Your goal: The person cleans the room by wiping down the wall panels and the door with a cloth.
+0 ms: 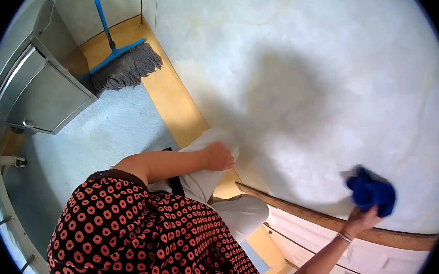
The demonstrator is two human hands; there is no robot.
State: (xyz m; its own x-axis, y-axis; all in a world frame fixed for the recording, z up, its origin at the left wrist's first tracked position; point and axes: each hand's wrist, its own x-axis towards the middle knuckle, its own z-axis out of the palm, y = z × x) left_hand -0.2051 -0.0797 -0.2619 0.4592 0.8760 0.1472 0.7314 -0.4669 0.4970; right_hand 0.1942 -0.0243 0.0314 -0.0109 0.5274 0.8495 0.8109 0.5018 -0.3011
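And here's the blue cloth (372, 192), right of frame, bunched against the pale mottled wall (298, 35), with the right hand (364, 221) on its lower end. It looks light, soft and thoroughly floppy, nothing to break; whether it's damp, I can't tell. The best hold would be a broad handful through the thick middle, palm flat behind it, since a corner grip would let the rest sag. Right fingers look bent close together into the folds, tips hidden. Over at centre, the left hand (219, 156) is curled into a loose fist by the light-trousered knee, apparently nothing in it.

The wall looks smooth, faintly streaked yellow, with a broad shadow across the middle. Below the cloth runs a brown wooden edge (325, 219) above white drawers (384, 259). Upper left, a blue-handled mop (128, 65) stands on the yellow-bordered blue floor (113, 124), beside a grey metal cabinet (54, 95)
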